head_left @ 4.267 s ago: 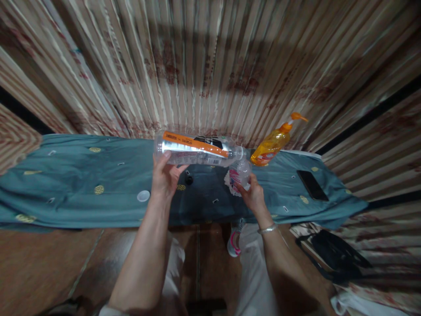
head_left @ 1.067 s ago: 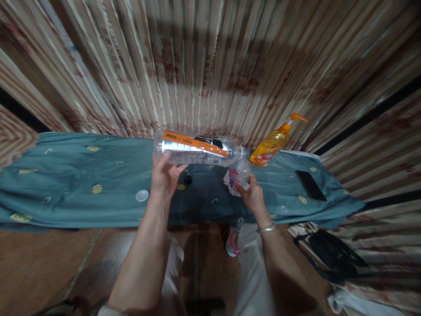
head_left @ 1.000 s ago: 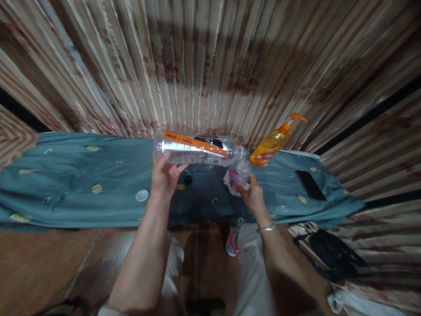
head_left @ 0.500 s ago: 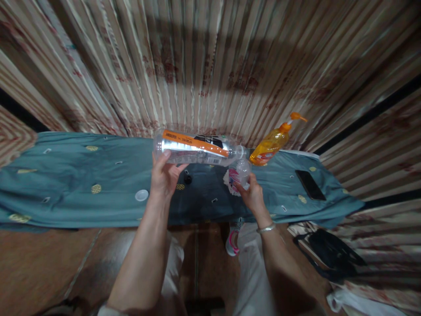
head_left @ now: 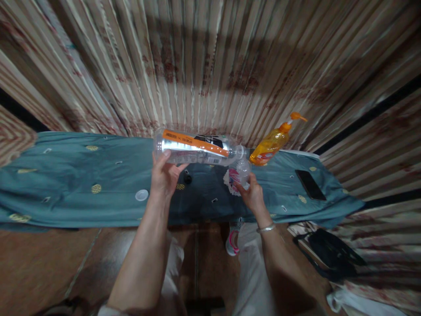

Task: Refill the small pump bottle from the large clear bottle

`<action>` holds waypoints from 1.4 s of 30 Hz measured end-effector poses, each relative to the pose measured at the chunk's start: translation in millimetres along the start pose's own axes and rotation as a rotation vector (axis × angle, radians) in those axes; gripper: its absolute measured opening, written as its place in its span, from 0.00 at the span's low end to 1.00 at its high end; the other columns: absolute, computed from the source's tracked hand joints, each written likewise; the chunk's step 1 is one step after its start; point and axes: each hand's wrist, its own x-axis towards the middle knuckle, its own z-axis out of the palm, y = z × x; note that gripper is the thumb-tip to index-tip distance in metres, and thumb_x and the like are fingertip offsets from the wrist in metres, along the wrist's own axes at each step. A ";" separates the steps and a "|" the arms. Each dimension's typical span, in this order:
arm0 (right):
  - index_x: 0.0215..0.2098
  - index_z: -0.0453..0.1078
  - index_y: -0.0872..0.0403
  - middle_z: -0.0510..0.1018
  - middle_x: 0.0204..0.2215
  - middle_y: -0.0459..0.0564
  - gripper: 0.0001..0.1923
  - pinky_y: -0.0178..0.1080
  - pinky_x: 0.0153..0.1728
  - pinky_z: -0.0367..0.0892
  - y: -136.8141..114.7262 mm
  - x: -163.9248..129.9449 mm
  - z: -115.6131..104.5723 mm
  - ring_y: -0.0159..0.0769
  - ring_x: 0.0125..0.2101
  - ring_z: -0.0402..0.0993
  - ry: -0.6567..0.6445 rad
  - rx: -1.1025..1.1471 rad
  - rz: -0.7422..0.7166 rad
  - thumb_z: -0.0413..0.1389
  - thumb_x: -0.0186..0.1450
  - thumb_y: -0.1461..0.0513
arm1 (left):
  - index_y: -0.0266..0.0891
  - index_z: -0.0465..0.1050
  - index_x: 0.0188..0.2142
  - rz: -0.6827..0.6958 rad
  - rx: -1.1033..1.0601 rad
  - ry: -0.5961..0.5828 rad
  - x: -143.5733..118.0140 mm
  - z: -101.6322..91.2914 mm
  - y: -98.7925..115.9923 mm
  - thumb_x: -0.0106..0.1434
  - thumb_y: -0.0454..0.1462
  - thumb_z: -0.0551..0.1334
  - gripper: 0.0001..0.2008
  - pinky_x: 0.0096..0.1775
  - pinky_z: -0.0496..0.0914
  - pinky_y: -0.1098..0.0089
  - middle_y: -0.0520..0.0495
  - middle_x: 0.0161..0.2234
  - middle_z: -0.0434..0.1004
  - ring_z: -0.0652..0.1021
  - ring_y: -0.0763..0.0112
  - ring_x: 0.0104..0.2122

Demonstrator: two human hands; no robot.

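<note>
Left hand: my left hand is clenched around the base end of the large clear bottle, fingers wrapped up its near side.
Large bottle: I have it lying nearly level above the table, orange-striped label up, its open mouth pointing right and dipping slightly.
Right hand: my right hand grips the small clear bottle from the near side, holding it upright.
Small bottle: it sits right of centre over the teal cloth, its mouth right under the large bottle's mouth; I cannot tell whether the two touch.
Caps: a white cap lies on the cloth left of my left hand; a small dark cap, I think, lies between my hands.
Far right: an orange pump bottle stands just beyond the small bottle, and a black phone lies farther right.
</note>
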 end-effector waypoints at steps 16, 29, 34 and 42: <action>0.59 0.67 0.58 0.85 0.40 0.60 0.35 0.42 0.35 0.71 -3.7 0.2 -2.7 0.51 0.36 0.83 -0.021 -0.018 0.034 0.57 0.63 0.43 | 0.44 0.73 0.52 0.014 0.002 0.019 0.3 1.0 -0.1 0.47 0.44 0.76 0.33 0.55 0.75 0.43 0.38 0.54 0.80 0.73 0.37 0.62; 0.56 0.67 0.55 0.84 0.38 0.56 0.32 0.41 0.33 0.70 -5.3 0.3 -3.4 0.48 0.34 0.81 -0.029 0.018 0.045 0.57 0.62 0.44 | 0.43 0.73 0.51 0.012 0.009 0.006 -0.8 2.7 0.1 0.47 0.45 0.76 0.32 0.55 0.75 0.43 0.37 0.54 0.79 0.73 0.38 0.62; 0.57 0.67 0.55 0.85 0.39 0.57 0.33 0.43 0.35 0.71 -5.4 0.0 -2.9 0.50 0.36 0.82 -0.013 -0.015 0.046 0.57 0.62 0.44 | 0.44 0.72 0.55 0.006 0.014 0.017 -0.9 2.9 0.3 0.47 0.45 0.76 0.35 0.54 0.76 0.45 0.36 0.58 0.76 0.73 0.38 0.62; 0.57 0.67 0.56 0.85 0.38 0.58 0.34 0.43 0.35 0.71 -5.2 0.5 -3.8 0.50 0.35 0.82 -0.029 -0.014 0.047 0.56 0.63 0.42 | 0.46 0.71 0.56 -0.002 0.006 0.020 -0.6 0.7 -0.3 0.49 0.44 0.75 0.34 0.54 0.76 0.46 0.37 0.57 0.78 0.73 0.40 0.62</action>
